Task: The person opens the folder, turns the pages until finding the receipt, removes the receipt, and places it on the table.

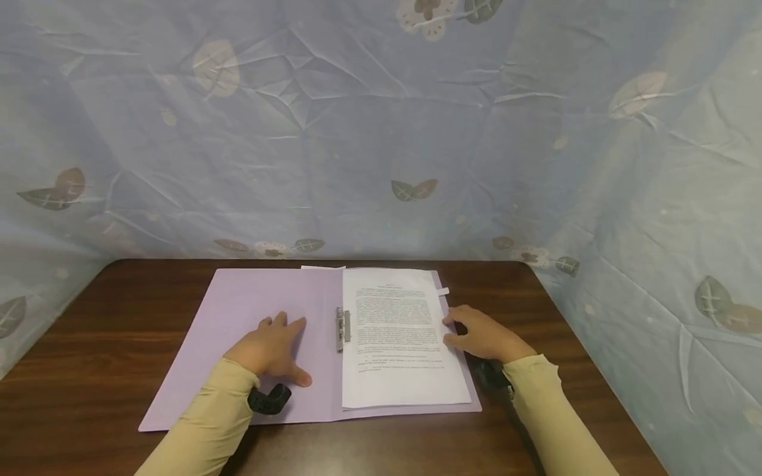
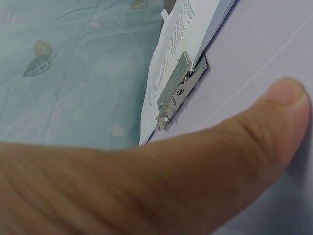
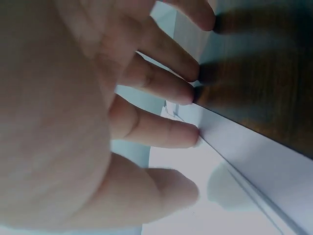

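A lilac folder [image 1: 238, 317] lies spread flat on the table, its metal clip [image 1: 340, 329] beside the spine. Printed sheets [image 1: 399, 337] are stacked on its right side, by the clip. My left hand [image 1: 270, 350] rests over the left cover with fingers spread and thumb out, holding nothing. In the left wrist view the thumb [image 2: 234, 147] crosses in front of the folder and clip [image 2: 178, 93]. At the sheets' right edge is my right hand [image 1: 479, 332]. The right wrist view shows its loosely extended fingers [image 3: 161, 132] by the sheet and folder edges, fingertips near or touching the tabletop.
The dark wooden table [image 1: 77, 330] extends to both sides of the folder. A pale patterned cloth [image 1: 357, 132] hangs behind the table and along its right side. A small white tab [image 1: 443, 291] sticks out past the folder's right edge. Black straps [image 1: 270, 399] sit at the wrists.
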Action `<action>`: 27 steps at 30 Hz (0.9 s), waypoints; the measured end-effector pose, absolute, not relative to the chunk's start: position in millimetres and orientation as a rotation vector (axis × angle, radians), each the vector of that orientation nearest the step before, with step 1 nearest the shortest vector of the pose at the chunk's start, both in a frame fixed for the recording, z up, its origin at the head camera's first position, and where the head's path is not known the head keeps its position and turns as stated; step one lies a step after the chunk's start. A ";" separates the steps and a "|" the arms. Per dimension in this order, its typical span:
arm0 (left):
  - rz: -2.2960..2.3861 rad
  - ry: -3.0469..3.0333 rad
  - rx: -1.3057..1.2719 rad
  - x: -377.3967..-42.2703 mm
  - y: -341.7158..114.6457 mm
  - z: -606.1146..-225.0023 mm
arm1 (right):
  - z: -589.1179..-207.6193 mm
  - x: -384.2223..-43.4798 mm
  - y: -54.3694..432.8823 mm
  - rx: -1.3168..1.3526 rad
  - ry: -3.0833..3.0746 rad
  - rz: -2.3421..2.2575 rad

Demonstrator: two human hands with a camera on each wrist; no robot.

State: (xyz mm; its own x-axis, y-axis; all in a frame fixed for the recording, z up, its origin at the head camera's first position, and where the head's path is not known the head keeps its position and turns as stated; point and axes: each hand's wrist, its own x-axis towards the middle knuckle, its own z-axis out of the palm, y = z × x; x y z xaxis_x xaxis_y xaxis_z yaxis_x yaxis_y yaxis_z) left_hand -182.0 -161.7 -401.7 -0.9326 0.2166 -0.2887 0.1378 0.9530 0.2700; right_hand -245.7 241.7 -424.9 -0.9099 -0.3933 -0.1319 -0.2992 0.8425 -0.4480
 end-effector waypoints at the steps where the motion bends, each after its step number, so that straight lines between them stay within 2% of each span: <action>1: 0.357 2.786 0.261 -182.2 -161.0 -401.8 | -424.7 -247.5 242.5 -0.522 2.825 -0.629; 6: 0.375 2.779 0.257 -182.2 -159.1 -402.0 | -422.3 -267.3 239.5 -0.486 2.941 -0.663; 16: 0.378 2.777 0.266 -181.4 -160.7 -399.6 | -427.0 -319.9 210.9 -0.605 2.849 -0.602; 27: 0.359 2.778 0.278 -182.2 -159.4 -398.6 | -436.5 -338.8 193.2 -0.644 2.789 -0.551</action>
State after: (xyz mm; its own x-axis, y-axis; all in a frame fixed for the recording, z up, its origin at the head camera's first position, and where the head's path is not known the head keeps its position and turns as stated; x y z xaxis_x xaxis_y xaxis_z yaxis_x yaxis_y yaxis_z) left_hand -182.2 -159.4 -398.6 -0.9280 0.2309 -0.2926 0.1489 0.9493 0.2770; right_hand -338.8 193.2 -436.5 -0.8782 -0.4596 -0.1323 -0.3748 0.8332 -0.4067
